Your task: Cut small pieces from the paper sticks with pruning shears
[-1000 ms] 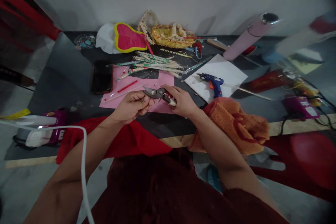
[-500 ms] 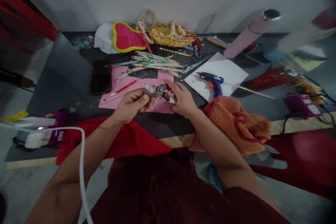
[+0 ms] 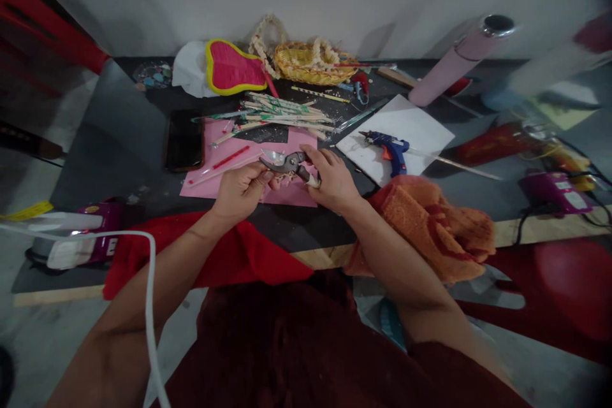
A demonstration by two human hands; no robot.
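Pruning shears (image 3: 287, 163) are held over a pink sheet (image 3: 205, 183), their blades parted and pointing left. My right hand (image 3: 333, 180) is wrapped round the handles. Closed in a pinch by the blade tips is my left hand (image 3: 240, 191); a small pale piece shows near its fingertips, too small to name. Behind the hands lies a pile of wrapped sticks (image 3: 287, 113). A red stick (image 3: 231, 157) rests on the pink sheet.
A phone (image 3: 184, 140) lies left of the pink sheet. To the right are a blue glue gun (image 3: 393, 150) on a white board (image 3: 421, 122), an orange towel (image 3: 430, 223) and a pink flask (image 3: 447, 70). A wicker basket (image 3: 306, 70) stands at the back.
The fingers of my left hand have curled in more, and the shears' blades look wider apart. My right hand has hardly moved.
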